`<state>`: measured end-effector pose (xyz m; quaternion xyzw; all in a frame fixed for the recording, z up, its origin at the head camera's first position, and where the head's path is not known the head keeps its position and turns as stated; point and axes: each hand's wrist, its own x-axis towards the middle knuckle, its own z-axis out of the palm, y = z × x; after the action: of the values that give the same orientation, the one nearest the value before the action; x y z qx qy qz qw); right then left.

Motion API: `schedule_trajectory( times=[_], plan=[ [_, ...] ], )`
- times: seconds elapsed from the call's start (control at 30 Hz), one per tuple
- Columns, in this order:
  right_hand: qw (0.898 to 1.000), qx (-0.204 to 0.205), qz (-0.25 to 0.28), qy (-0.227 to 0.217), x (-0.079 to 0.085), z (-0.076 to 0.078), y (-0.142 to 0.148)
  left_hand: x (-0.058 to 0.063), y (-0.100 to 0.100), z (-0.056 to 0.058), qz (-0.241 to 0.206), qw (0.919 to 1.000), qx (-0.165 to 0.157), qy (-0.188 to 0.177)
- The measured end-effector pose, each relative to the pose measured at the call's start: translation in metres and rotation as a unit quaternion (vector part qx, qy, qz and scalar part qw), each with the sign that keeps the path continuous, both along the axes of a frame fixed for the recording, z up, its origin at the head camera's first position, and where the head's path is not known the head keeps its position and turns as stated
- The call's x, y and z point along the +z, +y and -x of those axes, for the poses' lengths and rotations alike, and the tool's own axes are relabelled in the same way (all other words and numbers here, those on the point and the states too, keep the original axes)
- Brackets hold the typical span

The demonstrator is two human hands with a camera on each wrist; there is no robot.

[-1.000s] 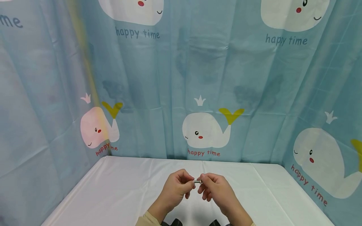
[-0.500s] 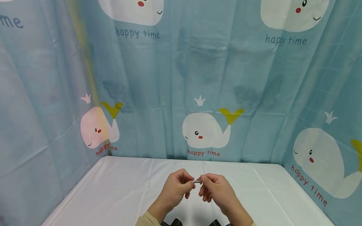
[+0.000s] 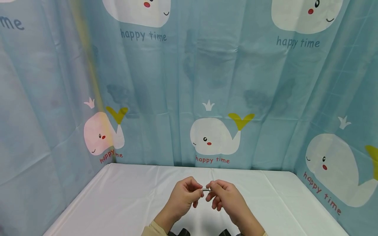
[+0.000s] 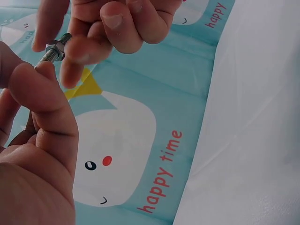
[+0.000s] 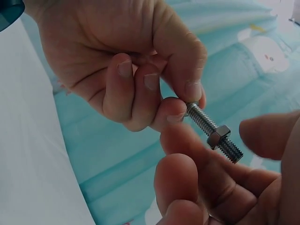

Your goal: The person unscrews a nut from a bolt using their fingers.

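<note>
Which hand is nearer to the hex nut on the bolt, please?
The right hand: it is right beside the hex nut. The left hand pinches one end of the bolt, with exposed thread between that hand and the nut.

A table (image 3: 283,200) with rounded far corners spans the lower part of the head view, its sides spreading outward toward the near edge; a white tablecloth (image 3: 124,196) lies directly over it, mostly smooth; thin, straight fold creases run nearward from its far edge
</note>
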<state>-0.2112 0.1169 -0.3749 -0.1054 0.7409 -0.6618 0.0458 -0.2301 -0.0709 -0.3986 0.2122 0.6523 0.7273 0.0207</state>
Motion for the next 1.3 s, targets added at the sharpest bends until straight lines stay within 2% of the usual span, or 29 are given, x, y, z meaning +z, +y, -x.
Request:
schedule_trajectory(
  times=[0.2,0.47,0.67,0.83,1.13,1.3],
  plan=[
    [1.0,-0.003,-0.005,0.005,-0.0019,0.0009,-0.001,-0.0001,-0.0001,0.0003,0.001,1.0,0.001,0.004],
    [0.999,-0.01,0.029,0.009,0.0016,-0.0016,-0.0014,0.0011,-0.0012,-0.0002,0.0,1.0,-0.003,0.001],
    [1.0,-0.007,0.017,-0.006,0.0001,-0.0003,0.0005,0.0024,-0.0009,-0.0008,0.001,1.0,0.0,0.002],
    [1.0,-0.005,0.01,-0.001,-0.0019,0.0,0.0005,0.0027,-0.0006,-0.0013,0.001,1.0,0.0,0.003],
    [0.998,-0.025,0.049,0.007,0.0032,-0.0019,-0.002,0.0019,-0.0013,-0.0009,0.0,1.0,-0.004,-0.002],
    [0.999,-0.028,0.032,-0.002,0.002,-0.0013,-0.0018,0.0012,-0.0009,-0.0004,0.0,1.0,-0.004,0.0]
  ],
)
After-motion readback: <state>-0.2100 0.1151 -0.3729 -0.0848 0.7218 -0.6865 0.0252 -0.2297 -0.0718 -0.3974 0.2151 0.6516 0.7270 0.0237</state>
